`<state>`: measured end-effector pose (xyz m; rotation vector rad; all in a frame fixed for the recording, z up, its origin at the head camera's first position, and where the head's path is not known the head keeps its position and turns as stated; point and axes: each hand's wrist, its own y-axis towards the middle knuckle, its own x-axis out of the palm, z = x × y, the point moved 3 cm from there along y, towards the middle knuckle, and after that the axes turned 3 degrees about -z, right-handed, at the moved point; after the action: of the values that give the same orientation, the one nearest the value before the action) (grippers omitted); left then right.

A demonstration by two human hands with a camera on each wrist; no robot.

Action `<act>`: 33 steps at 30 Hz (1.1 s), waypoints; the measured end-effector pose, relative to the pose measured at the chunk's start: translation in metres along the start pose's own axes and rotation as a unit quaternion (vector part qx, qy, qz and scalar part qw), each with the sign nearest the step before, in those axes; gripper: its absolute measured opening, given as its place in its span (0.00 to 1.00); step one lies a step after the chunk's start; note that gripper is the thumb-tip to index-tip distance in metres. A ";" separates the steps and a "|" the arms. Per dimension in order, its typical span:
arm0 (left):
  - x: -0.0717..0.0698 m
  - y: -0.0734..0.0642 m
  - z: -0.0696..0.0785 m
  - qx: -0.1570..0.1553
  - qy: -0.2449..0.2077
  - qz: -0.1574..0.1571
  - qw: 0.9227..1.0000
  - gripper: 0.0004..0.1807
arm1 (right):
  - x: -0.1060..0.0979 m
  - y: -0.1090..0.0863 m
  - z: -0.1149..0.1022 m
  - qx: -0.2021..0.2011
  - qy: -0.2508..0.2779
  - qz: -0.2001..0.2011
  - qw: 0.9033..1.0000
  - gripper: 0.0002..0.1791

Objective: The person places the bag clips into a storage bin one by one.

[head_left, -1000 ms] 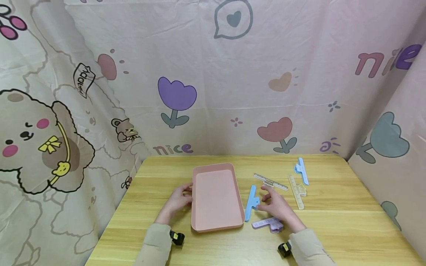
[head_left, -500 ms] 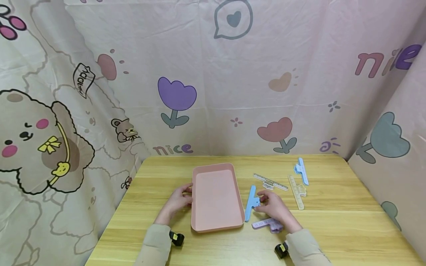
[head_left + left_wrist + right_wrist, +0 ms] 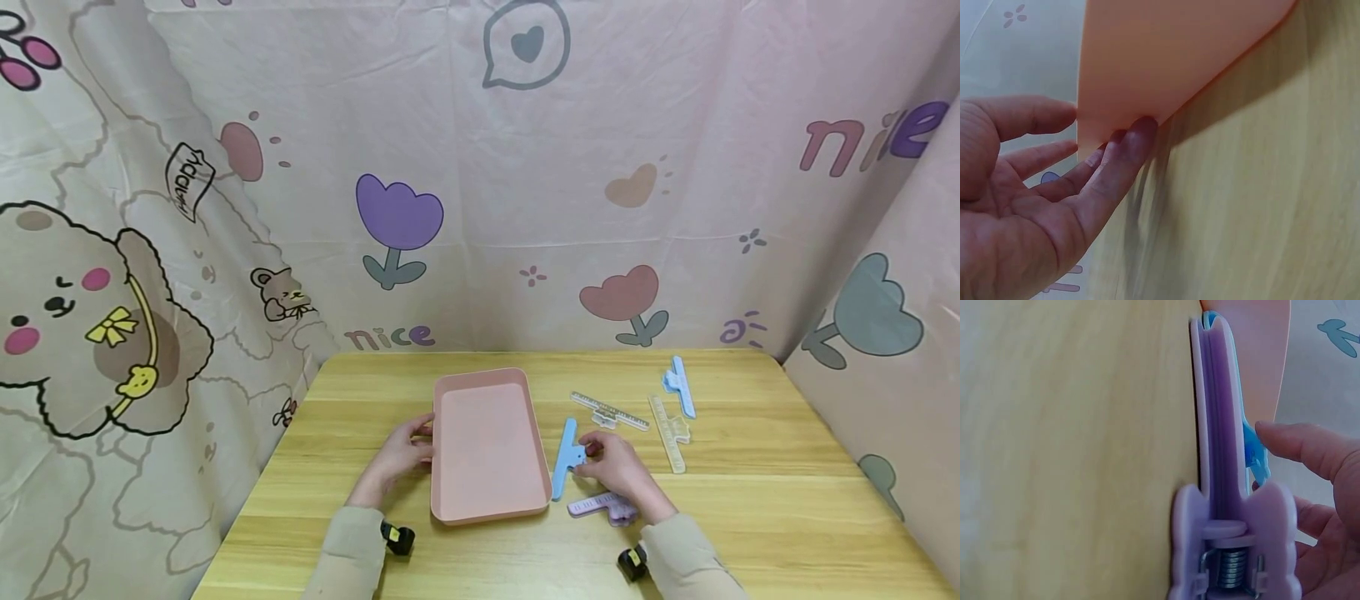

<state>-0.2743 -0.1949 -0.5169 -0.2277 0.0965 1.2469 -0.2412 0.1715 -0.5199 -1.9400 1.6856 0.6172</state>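
Note:
A blue bar-shaped clip (image 3: 564, 458) lies beside the pink tray (image 3: 491, 450). My right hand (image 3: 615, 462) pinches its handle part between thumb and fingers; in the right wrist view the thumb (image 3: 1297, 444) is against that blue handle, and a purple clip (image 3: 1225, 425) with a metal spring hides much of the blue one. The purple clip lies on the table just below my right hand. My left hand (image 3: 403, 454) rests its fingers against the tray's left wall; the left wrist view shows the fingertips (image 3: 1141, 137) touching the wall near its lower edge.
Farther right on the wooden table (image 3: 780, 517) lie a grey ruler-marked clip (image 3: 626, 415), a clear yellowish clip (image 3: 664, 433) and a second blue clip (image 3: 682, 387). A patterned cloth (image 3: 480, 167) hangs behind the table and along its sides.
My right hand has moved slightly left and its fingers have come together on the blue clip's handle. The left hand and the tray have stayed in place.

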 end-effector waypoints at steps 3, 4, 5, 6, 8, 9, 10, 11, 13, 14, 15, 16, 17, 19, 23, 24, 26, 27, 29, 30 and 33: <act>0.000 -0.001 0.000 -0.009 -0.006 -0.007 1.000 0.39 | 0.000 0.000 -0.001 -0.002 -0.003 0.002 1.000 0.23; 0.000 -0.001 0.001 -0.010 -0.007 -0.010 1.000 0.40 | 0.000 0.000 -0.001 -0.002 -0.005 0.001 1.000 0.22; 0.000 -0.002 0.001 -0.009 -0.009 -0.013 1.000 0.40 | 0.000 -0.001 -0.001 -0.002 -0.006 0.002 1.000 0.22; 0.000 -0.002 0.002 -0.008 -0.011 -0.015 1.000 0.40 | 0.000 -0.001 -0.001 -0.003 -0.008 0.003 1.000 0.22; -0.001 -0.003 0.003 -0.009 -0.016 -0.020 1.000 0.41 | 0.000 -0.001 -0.002 -0.002 -0.012 0.004 1.000 0.22; -0.001 -0.003 0.003 -0.011 -0.019 -0.022 0.999 0.42 | -0.001 -0.001 -0.002 -0.002 -0.014 0.004 1.000 0.22; -0.001 -0.003 0.003 -0.013 -0.023 -0.026 0.999 0.43 | -0.001 -0.002 -0.002 -0.001 -0.014 0.004 1.000 0.22; 0.000 -0.003 0.003 -0.013 -0.026 -0.029 0.999 0.43 | -0.001 -0.002 -0.002 0.000 -0.015 0.004 1.000 0.22; 0.000 -0.004 0.002 -0.018 -0.032 -0.033 0.999 0.44 | -0.002 -0.003 -0.003 0.003 -0.015 0.003 1.000 0.22; 0.000 -0.004 0.001 -0.021 -0.036 -0.034 0.999 0.44 | -0.002 -0.003 -0.003 0.004 -0.015 0.002 1.000 0.22; 0.000 -0.003 0.001 -0.022 -0.038 -0.035 0.998 0.44 | -0.002 -0.003 -0.003 0.005 -0.014 0.000 1.000 0.22; 0.000 -0.003 0.001 -0.023 -0.040 -0.034 0.998 0.44 | -0.002 -0.003 -0.004 0.006 -0.012 -0.001 1.000 0.22; 0.000 -0.003 0.000 -0.024 -0.041 -0.033 0.998 0.44 | -0.003 -0.003 -0.004 0.006 -0.011 -0.002 1.000 0.22; 0.001 -0.002 -0.001 -0.028 -0.045 -0.029 0.998 0.44 | -0.003 -0.003 -0.004 0.007 -0.008 -0.004 1.000 0.22; 0.002 -0.001 -0.003 -0.030 -0.044 -0.023 0.998 0.45 | -0.002 -0.002 -0.004 0.000 -0.014 -0.006 1.000 0.21; 0.002 0.000 -0.003 -0.028 -0.042 -0.022 0.998 0.45 | -0.002 -0.002 -0.004 -0.003 -0.017 -0.006 1.000 0.20; 0.002 0.000 -0.003 -0.031 -0.040 -0.019 0.999 0.45 | -0.002 -0.002 -0.003 -0.008 -0.024 -0.008 1.000 0.20; 0.002 0.001 -0.003 -0.032 -0.039 -0.016 0.999 0.45 | -0.002 -0.001 -0.003 -0.012 -0.028 -0.009 1.000 0.20; 0.003 0.002 -0.004 -0.033 -0.035 -0.014 0.999 0.45 | -0.002 -0.001 -0.002 -0.012 -0.028 -0.011 0.999 0.19; 0.003 0.003 -0.004 -0.033 -0.034 -0.013 0.999 0.45 | -0.003 -0.001 -0.001 -0.013 -0.026 -0.012 0.999 0.19; 0.004 0.005 -0.004 -0.034 -0.032 -0.011 0.999 0.45 | -0.006 -0.001 0.001 -0.012 -0.025 -0.012 1.000 0.19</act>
<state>-0.2778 -0.1903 -0.5218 -0.2458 -0.0035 1.2353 -0.2411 0.1769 -0.5168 -1.9416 1.6296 0.6751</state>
